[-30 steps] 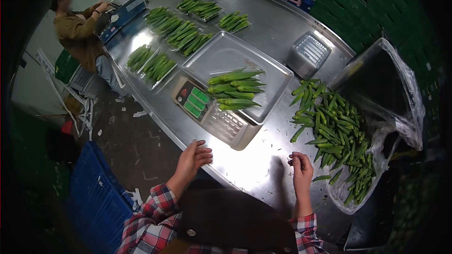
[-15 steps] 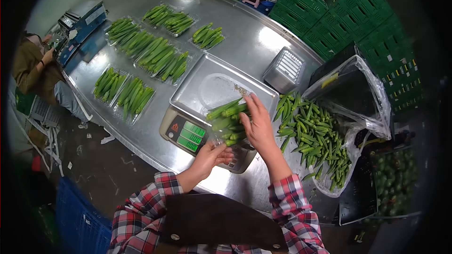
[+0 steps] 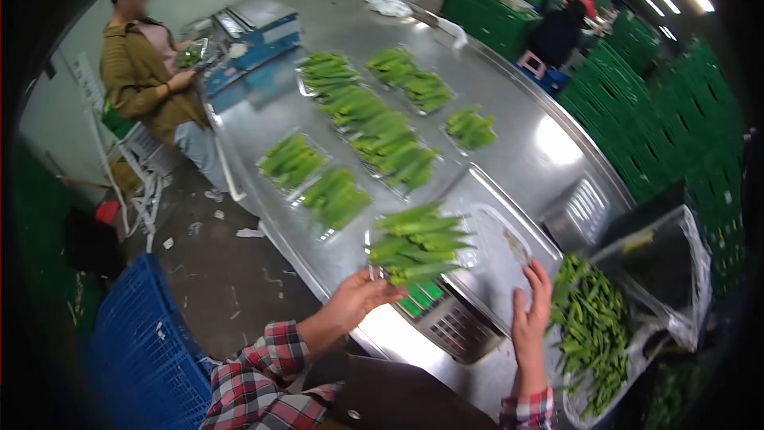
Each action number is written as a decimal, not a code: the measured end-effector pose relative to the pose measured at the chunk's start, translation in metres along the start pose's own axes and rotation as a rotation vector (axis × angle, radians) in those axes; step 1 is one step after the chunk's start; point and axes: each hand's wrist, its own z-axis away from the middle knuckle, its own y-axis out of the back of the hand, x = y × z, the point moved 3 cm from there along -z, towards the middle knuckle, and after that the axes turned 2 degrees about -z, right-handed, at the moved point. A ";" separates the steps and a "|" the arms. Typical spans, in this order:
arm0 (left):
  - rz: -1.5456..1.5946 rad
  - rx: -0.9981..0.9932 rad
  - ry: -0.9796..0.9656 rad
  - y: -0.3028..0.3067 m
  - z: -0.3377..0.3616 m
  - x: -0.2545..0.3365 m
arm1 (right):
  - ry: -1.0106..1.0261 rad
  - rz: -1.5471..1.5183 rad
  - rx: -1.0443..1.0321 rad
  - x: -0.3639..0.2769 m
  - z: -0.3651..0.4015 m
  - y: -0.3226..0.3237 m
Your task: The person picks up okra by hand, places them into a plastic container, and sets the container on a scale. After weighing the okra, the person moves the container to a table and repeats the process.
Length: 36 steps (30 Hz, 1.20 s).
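Observation:
My left hand (image 3: 358, 301) grips the near edge of a clear plastic tray of okra (image 3: 420, 245), lifted in front of the scale's metal pan (image 3: 492, 227). The okra pods lie side by side in it. My right hand (image 3: 532, 314) is apart from the tray, with fingers spread near the pan's right edge, holding nothing. Below the tray shows the scale (image 3: 460, 333), its green display partly covered. Further back on the steel table stand several filled okra trays (image 3: 370, 127), and two more (image 3: 334, 197) are nearer, left of the held one.
Loose okra (image 3: 589, 322) spills from a plastic-lined crate (image 3: 684, 271) on the right. A stack of empty trays (image 3: 577, 215) stands behind the pan. At the far left, a co-worker (image 3: 155, 72) handles a pack beside a blue machine (image 3: 259, 36). Green crates (image 3: 660, 119) line the back right.
My left hand has carried the okra tray up and left, off the area over the pan. My right hand has come away from the okra. The view has swung left.

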 end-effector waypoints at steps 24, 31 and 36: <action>-0.201 0.974 -0.231 0.336 -0.140 0.277 | -0.322 0.748 0.001 0.269 -0.115 0.072; -0.499 1.098 -0.498 0.272 -0.089 0.282 | -0.114 0.983 -0.028 0.279 -0.118 0.070; -0.511 0.918 -0.600 0.233 -0.082 0.227 | -0.170 0.883 -0.058 0.263 -0.124 0.093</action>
